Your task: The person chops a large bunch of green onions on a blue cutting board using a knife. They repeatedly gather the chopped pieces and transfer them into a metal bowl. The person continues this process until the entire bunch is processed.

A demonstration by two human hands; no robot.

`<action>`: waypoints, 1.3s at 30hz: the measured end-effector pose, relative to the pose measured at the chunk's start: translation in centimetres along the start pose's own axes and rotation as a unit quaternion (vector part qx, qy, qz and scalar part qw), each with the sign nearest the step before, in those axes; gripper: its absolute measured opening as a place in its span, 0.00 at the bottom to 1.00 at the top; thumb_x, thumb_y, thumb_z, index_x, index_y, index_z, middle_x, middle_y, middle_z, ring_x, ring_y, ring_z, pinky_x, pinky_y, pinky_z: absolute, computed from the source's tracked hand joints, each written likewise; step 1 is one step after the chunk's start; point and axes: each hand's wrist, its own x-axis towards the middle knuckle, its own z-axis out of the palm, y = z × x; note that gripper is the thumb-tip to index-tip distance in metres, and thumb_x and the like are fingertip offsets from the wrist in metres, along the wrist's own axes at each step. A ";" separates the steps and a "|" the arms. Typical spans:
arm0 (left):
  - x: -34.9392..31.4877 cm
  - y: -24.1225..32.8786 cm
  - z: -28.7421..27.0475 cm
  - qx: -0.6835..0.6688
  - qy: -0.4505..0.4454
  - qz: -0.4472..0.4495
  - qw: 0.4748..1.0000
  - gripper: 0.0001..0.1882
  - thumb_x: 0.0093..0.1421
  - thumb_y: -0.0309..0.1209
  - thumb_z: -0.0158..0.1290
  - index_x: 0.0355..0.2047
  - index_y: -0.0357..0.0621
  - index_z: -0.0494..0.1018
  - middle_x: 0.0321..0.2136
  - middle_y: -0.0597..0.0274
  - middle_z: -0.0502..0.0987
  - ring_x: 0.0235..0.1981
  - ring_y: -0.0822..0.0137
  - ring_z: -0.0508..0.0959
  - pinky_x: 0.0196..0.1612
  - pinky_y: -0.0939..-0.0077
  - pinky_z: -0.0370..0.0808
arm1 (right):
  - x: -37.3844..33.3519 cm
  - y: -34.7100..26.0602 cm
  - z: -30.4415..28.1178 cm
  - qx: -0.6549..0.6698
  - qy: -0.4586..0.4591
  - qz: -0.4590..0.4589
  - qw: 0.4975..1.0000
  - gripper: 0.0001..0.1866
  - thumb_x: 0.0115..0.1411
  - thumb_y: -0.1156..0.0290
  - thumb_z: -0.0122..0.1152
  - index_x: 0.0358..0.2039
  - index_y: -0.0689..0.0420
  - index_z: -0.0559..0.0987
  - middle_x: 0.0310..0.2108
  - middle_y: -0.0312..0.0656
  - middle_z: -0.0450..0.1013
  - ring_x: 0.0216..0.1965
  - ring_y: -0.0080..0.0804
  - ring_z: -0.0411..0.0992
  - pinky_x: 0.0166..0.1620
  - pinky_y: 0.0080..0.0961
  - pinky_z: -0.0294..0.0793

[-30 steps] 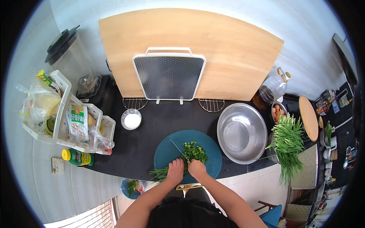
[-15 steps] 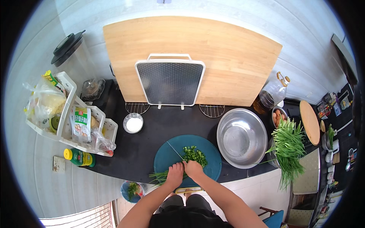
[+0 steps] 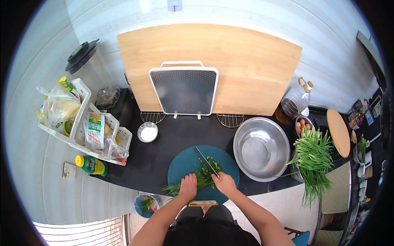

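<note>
A round teal cutting board (image 3: 179, 162) lies near the front edge of the dark counter. My right hand (image 3: 224, 183) is closed on a kitchen knife (image 3: 204, 159), its blade slanting away to the left over chopped green pieces (image 3: 213, 163). To its left, my left hand (image 3: 188, 187) presses curled fingers down on a bunch of garlic chives (image 3: 173, 189). The long uncut stalks stick out past this hand on the left, and others reach right toward the knife. Exactly where the blade's lower part meets the greens is hidden by my right hand.
Right of the board stand a steel bowl (image 3: 269, 149), more chives (image 3: 314, 153), eggs (image 3: 301, 125) and an oil jug (image 3: 294, 102). Behind are a small bowl of white powder (image 3: 147, 133) and leaning boards (image 3: 242, 69). White baskets (image 3: 82, 135) and a yellow-capped bottle (image 3: 92, 165) sit left.
The knife and my right hand have shifted right, away from my left hand, and the blade now lies over the chopped pieces. My left hand stays on the chives. The whole view has shifted slightly.
</note>
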 end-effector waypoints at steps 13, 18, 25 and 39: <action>0.6 0.2 0.8 -0.038 -0.017 -0.014 0.999 0.29 0.51 0.32 0.48 0.53 0.29 0.59 0.45 0.50 0.67 0.43 0.57 0.68 0.43 0.63 0.67 | -5.1 2.7 3.8 -0.051 -0.027 0.059 0.997 0.22 0.62 0.55 0.47 0.28 0.64 0.73 0.25 0.59 0.74 0.31 0.59 0.73 0.36 0.48 0.72; 0.6 0.1 1.1 -0.027 -0.022 -0.013 0.999 0.28 0.52 0.31 0.47 0.53 0.29 0.60 0.44 0.51 0.67 0.42 0.58 0.68 0.42 0.64 0.66 | -4.3 3.0 5.9 -0.072 -0.055 0.085 0.992 0.21 0.62 0.57 0.47 0.28 0.66 0.74 0.25 0.60 0.73 0.30 0.60 0.73 0.36 0.49 0.72; 0.6 -0.3 0.8 -0.027 -0.028 0.003 0.999 0.30 0.51 0.32 0.49 0.53 0.28 0.59 0.42 0.51 0.67 0.41 0.58 0.68 0.41 0.65 0.67 | -1.3 1.1 8.7 -0.093 -0.003 0.072 0.993 0.18 0.60 0.61 0.50 0.25 0.65 0.74 0.22 0.61 0.73 0.28 0.59 0.73 0.33 0.47 0.74; 0.2 0.2 -4.1 -0.136 -0.047 -0.055 0.988 0.50 0.44 0.44 0.63 0.59 0.28 0.50 0.50 0.49 0.61 0.49 0.53 0.63 0.55 0.53 0.57 | -2.9 1.9 3.6 0.057 0.053 0.073 0.994 0.18 0.58 0.59 0.56 0.27 0.65 0.75 0.21 0.58 0.72 0.29 0.58 0.72 0.29 0.42 0.69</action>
